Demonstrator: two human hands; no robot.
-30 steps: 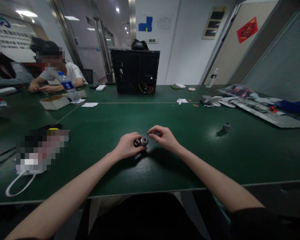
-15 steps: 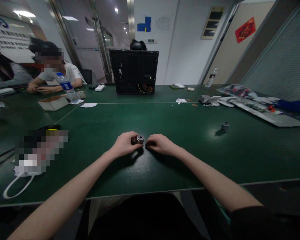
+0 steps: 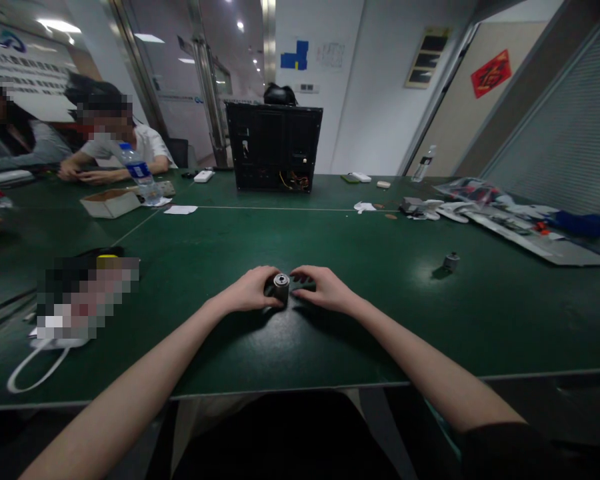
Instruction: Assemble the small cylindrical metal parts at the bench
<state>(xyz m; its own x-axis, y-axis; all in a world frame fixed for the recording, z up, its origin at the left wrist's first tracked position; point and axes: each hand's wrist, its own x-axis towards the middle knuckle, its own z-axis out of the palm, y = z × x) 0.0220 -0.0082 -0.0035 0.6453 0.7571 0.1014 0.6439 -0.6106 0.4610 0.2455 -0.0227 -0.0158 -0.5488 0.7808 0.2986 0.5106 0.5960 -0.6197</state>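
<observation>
Green workbench [image 3: 360, 340] | glass door [image 3: 205, 100] behind | left hand [image 3: 247, 291] gripping metal cylinder [image 3: 281, 288] | right hand [image 3: 323, 287] curled just beside

Head-worn camera, looking forward and down

It sits above the near edge of the green workbench [image 3: 360, 340], facing across it, with the left hand [image 3: 247, 291] and right hand [image 3: 326, 288] close by at lower centre and the far wall [image 3: 380, 120] along the top. The wide lens bends the edges, and the dim far corners are probably hard to read.
</observation>
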